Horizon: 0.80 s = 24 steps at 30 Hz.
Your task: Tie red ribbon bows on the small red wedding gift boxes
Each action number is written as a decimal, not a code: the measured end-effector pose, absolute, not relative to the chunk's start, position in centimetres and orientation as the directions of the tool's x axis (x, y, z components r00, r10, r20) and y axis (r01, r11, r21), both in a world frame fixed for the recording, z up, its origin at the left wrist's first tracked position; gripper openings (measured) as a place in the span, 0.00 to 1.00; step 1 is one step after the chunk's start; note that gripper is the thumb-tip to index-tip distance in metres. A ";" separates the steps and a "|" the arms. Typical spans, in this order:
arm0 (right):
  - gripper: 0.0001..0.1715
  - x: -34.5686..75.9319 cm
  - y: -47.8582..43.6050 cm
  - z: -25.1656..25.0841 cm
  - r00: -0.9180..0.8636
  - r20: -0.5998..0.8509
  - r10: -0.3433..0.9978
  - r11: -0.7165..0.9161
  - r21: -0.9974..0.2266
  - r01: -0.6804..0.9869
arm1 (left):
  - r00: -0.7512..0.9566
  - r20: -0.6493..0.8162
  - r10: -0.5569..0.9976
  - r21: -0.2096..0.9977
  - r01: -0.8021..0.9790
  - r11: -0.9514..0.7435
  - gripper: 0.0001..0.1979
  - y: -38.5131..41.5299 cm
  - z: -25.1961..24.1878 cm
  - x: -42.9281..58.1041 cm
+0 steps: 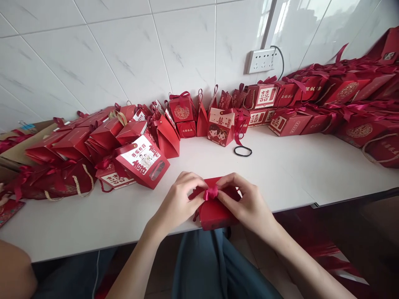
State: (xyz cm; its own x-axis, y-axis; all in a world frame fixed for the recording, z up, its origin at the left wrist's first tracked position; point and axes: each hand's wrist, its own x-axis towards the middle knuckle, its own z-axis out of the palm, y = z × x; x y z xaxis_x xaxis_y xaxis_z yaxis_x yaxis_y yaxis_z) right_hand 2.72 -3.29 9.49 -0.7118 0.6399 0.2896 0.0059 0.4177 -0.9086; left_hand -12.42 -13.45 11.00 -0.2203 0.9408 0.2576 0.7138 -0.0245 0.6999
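A small red gift box (pixel 215 214) sits at the near edge of the white table (pixel 93 216). A magenta ribbon (pixel 212 192) crosses its top. My left hand (pixel 179 199) pinches the ribbon from the left, fingers closed. My right hand (pixel 246 201) pinches the same ribbon from the right, fingers closed. Both hands meet over the box's top flaps. The lower front of the box hangs just past the table edge.
Several red gift boxes and bags (pixel 143 160) are heaped along the tiled wall from left to far right (pixel 352 99). A black hair tie (pixel 242 151) lies on the table. A wall socket (pixel 262 60) is behind. Another person's arm (pixel 14 274) shows at bottom left.
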 end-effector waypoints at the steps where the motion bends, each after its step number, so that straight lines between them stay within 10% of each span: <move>1: 0.01 2.7 -3.4 9.4 -0.690 0.276 0.669 0.398 -0.917 0.019 | -0.214 0.260 0.941 0.700 0.713 -0.032 0.04 -13.5 11.0 -12.3; 18: 0.05 3.2 -2.0 10.2 -0.765 0.290 0.575 0.425 -0.905 -0.023 | -0.297 0.043 0.954 0.940 0.336 0.062 0.14 -12.9 10.6 -10.6; 24: 0.05 4.5 -3.2 10.5 -0.651 0.517 0.557 0.704 -0.709 0.040 | -0.283 0.018 0.959 0.958 0.280 0.065 0.14 -13.3 10.7 -10.4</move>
